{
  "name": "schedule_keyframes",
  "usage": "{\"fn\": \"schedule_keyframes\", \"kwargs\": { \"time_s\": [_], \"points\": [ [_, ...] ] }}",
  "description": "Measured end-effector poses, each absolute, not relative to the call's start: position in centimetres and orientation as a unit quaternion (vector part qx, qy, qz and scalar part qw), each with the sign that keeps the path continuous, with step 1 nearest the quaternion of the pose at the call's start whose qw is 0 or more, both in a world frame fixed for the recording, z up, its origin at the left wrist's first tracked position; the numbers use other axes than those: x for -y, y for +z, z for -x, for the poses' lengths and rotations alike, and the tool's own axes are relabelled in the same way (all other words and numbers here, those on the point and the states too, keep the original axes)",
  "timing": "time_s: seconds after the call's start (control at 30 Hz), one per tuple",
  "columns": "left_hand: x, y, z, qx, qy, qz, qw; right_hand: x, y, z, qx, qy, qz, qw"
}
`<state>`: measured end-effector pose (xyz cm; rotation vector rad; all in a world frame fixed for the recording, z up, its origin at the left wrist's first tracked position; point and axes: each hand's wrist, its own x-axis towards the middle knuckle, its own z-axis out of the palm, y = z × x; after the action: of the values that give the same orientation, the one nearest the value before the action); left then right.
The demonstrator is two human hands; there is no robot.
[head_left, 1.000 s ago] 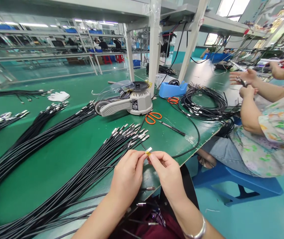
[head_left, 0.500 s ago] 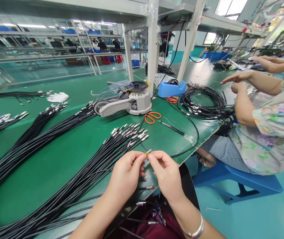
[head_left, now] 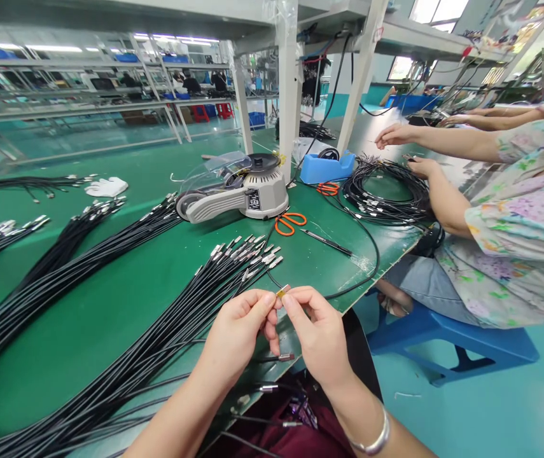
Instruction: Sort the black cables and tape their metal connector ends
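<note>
Just past the table's near edge, a small metal cable connector (head_left: pixel 283 291) with a bit of amber-yellow tape on it sits between my fingertips. My left hand (head_left: pixel 240 334) pinches it from the left, thumb on top and the lower fingers loosely bent. From the right, my right hand (head_left: pixel 322 334) closes thumb and forefinger on the same piece; a silver bangle is on that wrist. Most of the connector is hidden by the fingers. Left of my hands lies a bundle of black cables (head_left: pixel 171 337) with metal ends. Loose cable ends (head_left: pixel 285 357) show below my wrists.
A grey tape dispenser (head_left: pixel 265 194), orange-handled scissors (head_left: pixel 291 223), a black utility knife (head_left: pixel 326 242) and a blue tape holder (head_left: pixel 327 167) stand or lie ahead. Coiled cables (head_left: pixel 386 191) lie before a co-worker (head_left: pixel 520 222) on a blue stool (head_left: pixel 457 343). A white glove (head_left: pixel 106 187) lies left.
My left fingertips have shifted slightly left, and more of the yellow tape shows. Its lower fingers have loosened downward. The co-worker's arms have reached farther left, toward the coiled cables.
</note>
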<state>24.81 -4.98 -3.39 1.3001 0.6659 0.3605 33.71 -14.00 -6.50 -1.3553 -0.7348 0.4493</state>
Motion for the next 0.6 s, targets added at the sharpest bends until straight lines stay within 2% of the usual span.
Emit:
{"fn": "schedule_keyframes", "kwargs": {
  "time_s": [0.4, 0.6],
  "points": [
    [5.46, -3.12, -24.74, -0.262, 0.157, -0.520, 0.797, 14.35, -6.26, -33.65, 0.348, 0.187, 0.611, 0.686],
    [5.85, -2.96, -25.24, -0.335, 0.207, -0.616, 0.682, 14.78, -5.68, -33.74, 0.361, 0.131, 0.638, 0.667]
  ]
}}
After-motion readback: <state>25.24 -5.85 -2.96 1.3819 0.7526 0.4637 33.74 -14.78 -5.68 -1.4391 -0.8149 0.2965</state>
